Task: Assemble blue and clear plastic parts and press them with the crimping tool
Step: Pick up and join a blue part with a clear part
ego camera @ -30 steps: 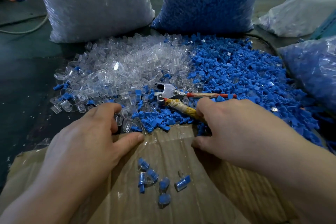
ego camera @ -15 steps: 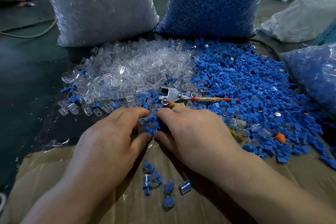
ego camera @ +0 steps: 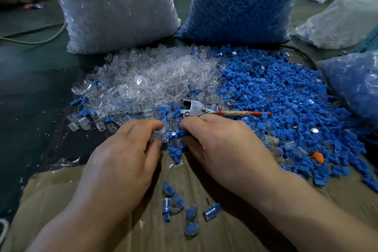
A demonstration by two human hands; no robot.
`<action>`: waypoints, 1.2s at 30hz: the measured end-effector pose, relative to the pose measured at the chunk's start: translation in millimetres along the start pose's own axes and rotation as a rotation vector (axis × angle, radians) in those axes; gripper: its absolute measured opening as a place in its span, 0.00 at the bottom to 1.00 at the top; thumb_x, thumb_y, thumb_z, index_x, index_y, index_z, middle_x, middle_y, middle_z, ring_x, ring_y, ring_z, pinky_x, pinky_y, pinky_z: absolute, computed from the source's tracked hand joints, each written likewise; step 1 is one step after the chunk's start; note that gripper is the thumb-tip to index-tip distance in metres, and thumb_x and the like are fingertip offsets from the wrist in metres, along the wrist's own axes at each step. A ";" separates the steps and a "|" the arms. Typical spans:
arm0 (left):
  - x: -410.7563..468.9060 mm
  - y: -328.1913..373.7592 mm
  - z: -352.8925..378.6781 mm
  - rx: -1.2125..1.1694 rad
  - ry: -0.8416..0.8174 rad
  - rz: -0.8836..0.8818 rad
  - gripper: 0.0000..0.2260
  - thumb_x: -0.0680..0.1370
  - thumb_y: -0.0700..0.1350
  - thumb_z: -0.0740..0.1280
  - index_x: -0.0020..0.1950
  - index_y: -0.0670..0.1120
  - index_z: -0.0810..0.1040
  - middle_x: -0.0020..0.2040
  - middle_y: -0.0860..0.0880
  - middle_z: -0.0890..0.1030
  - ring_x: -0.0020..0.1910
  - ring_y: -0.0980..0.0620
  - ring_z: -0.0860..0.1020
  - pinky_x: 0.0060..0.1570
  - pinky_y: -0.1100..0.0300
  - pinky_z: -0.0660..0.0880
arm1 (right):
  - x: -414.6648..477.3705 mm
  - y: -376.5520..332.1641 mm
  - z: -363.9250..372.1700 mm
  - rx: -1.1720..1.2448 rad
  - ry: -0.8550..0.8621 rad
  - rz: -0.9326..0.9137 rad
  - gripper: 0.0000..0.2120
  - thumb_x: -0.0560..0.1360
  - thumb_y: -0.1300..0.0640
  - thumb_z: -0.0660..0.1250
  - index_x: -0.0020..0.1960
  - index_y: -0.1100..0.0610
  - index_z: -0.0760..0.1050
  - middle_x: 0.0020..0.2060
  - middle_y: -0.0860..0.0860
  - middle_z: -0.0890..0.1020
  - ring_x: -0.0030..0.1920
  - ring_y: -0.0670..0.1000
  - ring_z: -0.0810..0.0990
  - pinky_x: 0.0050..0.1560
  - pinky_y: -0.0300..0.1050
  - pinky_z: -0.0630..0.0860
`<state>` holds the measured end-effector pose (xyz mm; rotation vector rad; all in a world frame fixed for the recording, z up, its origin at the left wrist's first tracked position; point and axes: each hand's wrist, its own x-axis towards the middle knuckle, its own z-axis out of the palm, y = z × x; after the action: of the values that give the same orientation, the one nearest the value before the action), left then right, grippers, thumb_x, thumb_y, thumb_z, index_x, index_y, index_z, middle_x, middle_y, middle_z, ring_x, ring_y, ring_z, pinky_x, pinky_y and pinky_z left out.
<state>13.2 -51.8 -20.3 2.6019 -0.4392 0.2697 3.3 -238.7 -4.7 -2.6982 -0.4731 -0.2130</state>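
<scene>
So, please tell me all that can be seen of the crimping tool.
The crimping tool lies flat on the heap, where clear parts meet blue parts. Its head, pointing left, is bare grey metal with a notch and pivot bolts. One handle runs right, red with worn brownish wrapping. A second handle does not show: the right hand covers the near side, and whether they touch cannot be told.

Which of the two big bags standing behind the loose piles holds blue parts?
The bag on the right, behind the blue pile. Its filling is deep blue, while the bag on the left looks whitish, full of clear parts.
</scene>
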 end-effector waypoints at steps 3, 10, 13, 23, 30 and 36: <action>-0.2 -1.4 0.1 -0.050 -0.006 -0.009 0.16 0.75 0.50 0.66 0.63 0.56 0.79 0.49 0.61 0.77 0.43 0.64 0.75 0.42 0.66 0.70 | 1.0 1.2 -0.6 0.027 0.028 0.010 0.06 0.81 0.51 0.58 0.55 0.50 0.73 0.43 0.47 0.79 0.42 0.54 0.77 0.40 0.54 0.76; -0.2 -4.8 2.7 -0.118 0.009 -0.037 0.12 0.77 0.54 0.63 0.60 0.61 0.76 0.48 0.64 0.77 0.45 0.67 0.76 0.42 0.69 0.70 | 0.8 0.5 -6.0 0.043 0.052 0.033 0.12 0.80 0.46 0.51 0.52 0.49 0.71 0.35 0.44 0.75 0.34 0.49 0.75 0.34 0.51 0.76; -0.1 -4.1 3.0 -0.164 0.034 -0.078 0.13 0.75 0.62 0.57 0.57 0.64 0.71 0.44 0.64 0.79 0.42 0.66 0.77 0.39 0.66 0.72 | 0.1 0.0 -7.6 0.086 0.082 0.047 0.13 0.80 0.45 0.50 0.52 0.49 0.71 0.36 0.44 0.76 0.35 0.49 0.75 0.36 0.52 0.76; -2.5 1.1 2.8 -0.729 0.121 -0.246 0.08 0.73 0.62 0.70 0.51 0.64 0.79 0.41 0.54 0.84 0.36 0.57 0.82 0.35 0.55 0.78 | -6.0 2.8 -13.3 0.719 0.133 0.292 0.04 0.74 0.50 0.71 0.47 0.44 0.78 0.33 0.44 0.81 0.31 0.45 0.80 0.33 0.42 0.80; -3.2 6.8 3.3 -1.122 -0.007 -0.295 0.16 0.61 0.50 0.79 0.48 0.54 0.86 0.39 0.45 0.85 0.34 0.51 0.84 0.30 0.60 0.79 | -8.8 -1.9 -12.9 0.866 0.038 0.204 0.06 0.78 0.55 0.66 0.51 0.45 0.78 0.34 0.49 0.83 0.34 0.48 0.83 0.36 0.51 0.82; -2.2 8.2 -1.1 -1.208 -0.098 -0.316 0.18 0.62 0.57 0.81 0.48 0.52 0.86 0.36 0.43 0.84 0.32 0.53 0.82 0.29 0.64 0.77 | -9.6 -7.5 -11.3 0.627 0.137 0.089 0.05 0.76 0.57 0.71 0.50 0.48 0.80 0.41 0.41 0.82 0.43 0.44 0.81 0.42 0.46 0.80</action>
<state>8.1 -57.6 -16.4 1.4524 -0.1234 -0.1981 -9.2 -239.6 6.1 -2.0700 -0.3100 -0.1850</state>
